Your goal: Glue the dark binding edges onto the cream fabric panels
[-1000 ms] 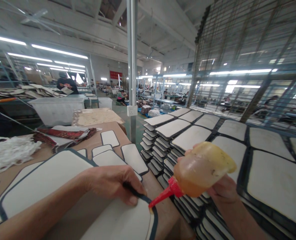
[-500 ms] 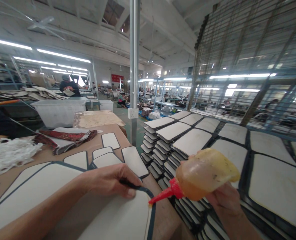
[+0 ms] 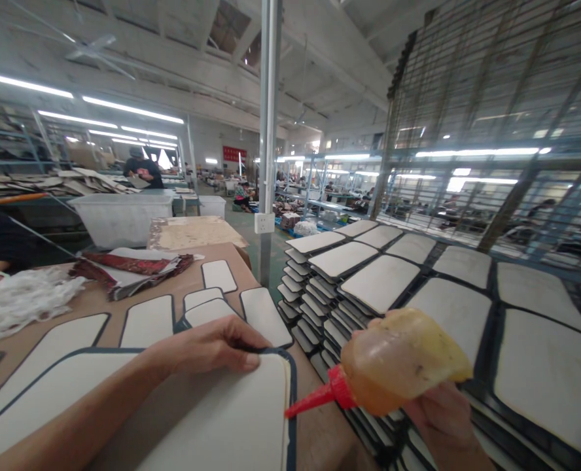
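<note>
My left hand grips the far edge of a white panel with a dark border, thumb on top and fingers curled toward its underside. In my right hand is a soft squeeze bottle of amber glue, tipped so that its red nozzle points left and down. The nozzle tip touches, or nearly touches, the panel's right edge, where a thin yellowish line runs along the border. Most of my right fingers are hidden behind the bottle.
More bordered panels lie on the brown table. Tall stacks of panels stand close on the right. White strips and folded red-patterned fabric lie at the left. A metal post rises beyond the table.
The nozzle has moved a little down and left along the panel's right edge. My left hand and the panel have shifted slightly left, and the panel's corner shows more fully.
</note>
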`<action>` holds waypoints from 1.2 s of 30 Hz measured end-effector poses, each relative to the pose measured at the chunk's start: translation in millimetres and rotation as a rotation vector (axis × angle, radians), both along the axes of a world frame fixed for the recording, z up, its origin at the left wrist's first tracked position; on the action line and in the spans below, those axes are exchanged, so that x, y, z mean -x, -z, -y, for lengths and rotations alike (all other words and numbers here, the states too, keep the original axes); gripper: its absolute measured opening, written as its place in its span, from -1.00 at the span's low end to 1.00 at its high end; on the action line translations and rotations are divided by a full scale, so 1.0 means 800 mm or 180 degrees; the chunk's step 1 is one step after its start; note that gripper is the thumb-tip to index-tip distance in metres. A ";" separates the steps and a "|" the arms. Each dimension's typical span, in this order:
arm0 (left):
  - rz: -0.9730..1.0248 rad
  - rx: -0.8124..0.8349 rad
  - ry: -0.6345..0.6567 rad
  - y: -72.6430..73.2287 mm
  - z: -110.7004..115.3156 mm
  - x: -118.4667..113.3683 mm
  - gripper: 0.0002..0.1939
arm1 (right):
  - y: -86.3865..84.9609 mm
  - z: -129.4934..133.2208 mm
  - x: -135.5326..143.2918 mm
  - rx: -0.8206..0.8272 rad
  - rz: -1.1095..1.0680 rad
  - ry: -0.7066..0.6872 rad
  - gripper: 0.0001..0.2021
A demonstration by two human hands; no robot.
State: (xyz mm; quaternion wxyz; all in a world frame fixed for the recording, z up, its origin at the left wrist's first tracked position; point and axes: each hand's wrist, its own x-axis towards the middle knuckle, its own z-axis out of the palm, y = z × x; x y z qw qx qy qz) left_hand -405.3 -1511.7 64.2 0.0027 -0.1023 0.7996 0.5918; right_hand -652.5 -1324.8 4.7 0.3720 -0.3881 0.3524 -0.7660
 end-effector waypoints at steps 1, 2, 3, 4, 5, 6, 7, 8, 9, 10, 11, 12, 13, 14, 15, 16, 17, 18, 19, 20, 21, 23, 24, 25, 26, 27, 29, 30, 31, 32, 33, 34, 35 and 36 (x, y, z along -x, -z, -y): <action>0.0020 0.0006 -0.0061 0.001 0.001 -0.001 -0.63 | -0.002 0.000 -0.004 -0.0011 0.0118 0.0094 -0.46; 0.0044 0.0005 -0.0118 0.003 0.002 -0.001 -0.65 | -0.003 0.000 -0.008 -0.0010 0.0238 0.0198 -0.44; 0.0073 -0.0004 -0.0167 0.004 0.003 -0.001 -0.66 | -0.005 0.001 -0.012 0.0001 0.0350 0.0293 -0.42; 0.0106 -0.0022 -0.0207 0.005 0.004 -0.001 -0.67 | -0.005 0.001 -0.015 0.0022 0.0433 0.0356 -0.41; 0.0134 -0.0048 -0.0238 0.006 0.004 -0.002 -0.68 | -0.006 0.001 -0.016 0.0028 0.0470 0.0371 -0.39; 0.0159 -0.0086 -0.0258 0.006 0.004 -0.001 -0.68 | -0.006 0.002 -0.016 0.0015 0.0478 0.0373 -0.38; 0.0187 -0.0129 -0.0273 0.006 0.004 -0.001 -0.68 | -0.006 0.002 -0.016 -0.0018 0.0470 0.0355 -0.38; 0.0212 -0.0169 -0.0288 0.006 0.004 -0.001 -0.68 | -0.005 0.002 -0.015 -0.0056 0.0455 0.0343 -0.38; 0.0239 -0.0207 -0.0305 0.005 0.004 -0.001 -0.68 | -0.005 0.003 -0.014 -0.0092 0.0443 0.0338 -0.38; 0.0269 -0.0243 -0.0324 0.005 0.005 -0.001 -0.68 | -0.005 0.003 -0.013 -0.0114 0.0438 0.0334 -0.37; 0.0297 -0.0264 -0.0347 0.005 0.005 -0.001 -0.68 | -0.004 0.003 -0.012 -0.0119 0.0437 0.0331 -0.37; 0.0318 -0.0271 -0.0365 0.005 0.006 -0.001 -0.69 | -0.004 0.004 -0.011 -0.0106 0.0424 0.0319 -0.37; 0.0325 -0.0264 -0.0374 0.005 0.007 -0.001 -0.68 | -0.003 0.004 -0.011 -0.0094 0.0374 0.0261 -0.38; 0.0320 -0.0257 -0.0375 0.006 0.009 -0.001 -0.68 | -0.002 0.005 -0.010 -0.0058 0.0296 0.0179 -0.38; 0.0308 -0.0252 -0.0372 0.007 0.011 -0.002 -0.68 | 0.000 0.006 -0.008 -0.0011 0.0209 0.0089 -0.38; 0.0297 -0.0253 -0.0372 0.008 0.012 -0.002 -0.67 | 0.002 0.007 -0.005 0.0042 0.0134 0.0019 -0.39; 0.0293 -0.0268 -0.0379 0.010 0.014 -0.003 -0.67 | 0.006 0.007 -0.002 0.0080 0.0102 -0.0019 -0.40; 0.0297 -0.0297 -0.0392 0.011 0.015 -0.003 -0.67 | 0.009 0.008 0.001 0.0100 0.0113 -0.0031 -0.41; 0.0300 -0.0319 -0.0414 0.012 0.016 -0.003 -0.67 | 0.013 0.008 0.005 0.0091 0.0143 -0.0041 -0.42; 0.0302 -0.0334 -0.0437 0.013 0.018 -0.003 -0.67 | 0.016 0.008 0.009 0.0055 0.0162 -0.0075 -0.42; 0.0298 -0.0334 -0.0463 0.014 0.019 -0.003 -0.67 | 0.019 0.008 0.012 -0.0006 0.0145 -0.0153 -0.42; 0.0273 -0.0333 -0.0492 0.015 0.020 -0.003 -0.68 | 0.023 0.008 0.015 -0.0013 0.0072 -0.0191 -0.41; 0.0262 -0.0347 -0.0498 0.016 0.022 -0.002 -0.69 | 0.023 0.009 0.014 0.0038 0.0028 -0.0152 -0.42; 0.0257 -0.0374 -0.0502 0.017 0.023 -0.002 -0.70 | 0.022 0.010 0.012 0.0101 -0.0004 -0.0081 -0.43; 0.0255 -0.0414 -0.0503 0.018 0.024 -0.002 -0.70 | 0.020 0.011 0.010 0.0156 -0.0030 -0.0007 -0.44; 0.0260 -0.0453 -0.0511 0.018 0.025 -0.002 -0.71 | 0.017 0.012 0.006 0.0167 -0.0059 0.0022 -0.47; 0.0280 -0.0514 -0.0548 0.020 0.027 -0.003 -0.73 | 0.010 0.012 0.001 0.0069 -0.0130 -0.0078 -0.50; 0.0288 -0.0529 -0.0562 0.020 0.029 -0.003 -0.74 | 0.008 0.012 0.000 0.0015 -0.0140 -0.0107 -0.51; 0.0295 -0.0537 -0.0567 0.021 0.030 -0.003 -0.73 | 0.006 0.011 0.000 -0.0019 -0.0132 -0.0135 -0.50; 0.0300 -0.0540 -0.0571 0.021 0.031 -0.003 -0.73 | 0.005 0.010 0.001 -0.0038 -0.0107 -0.0168 -0.48; 0.0302 -0.0540 -0.0579 0.022 0.032 -0.003 -0.72 | 0.006 0.009 0.002 -0.0035 -0.0062 -0.0176 -0.47; 0.0303 -0.0549 -0.0591 0.022 0.032 -0.003 -0.72 | 0.007 0.009 0.004 -0.0025 -0.0014 -0.0175 -0.46; 0.0308 -0.0564 -0.0606 0.022 0.033 -0.003 -0.72 | 0.009 0.008 0.005 -0.0029 0.0019 -0.0178 -0.45; 0.0316 -0.0587 -0.0627 0.021 0.033 -0.003 -0.71 | 0.010 0.008 0.006 -0.0053 0.0018 -0.0182 -0.45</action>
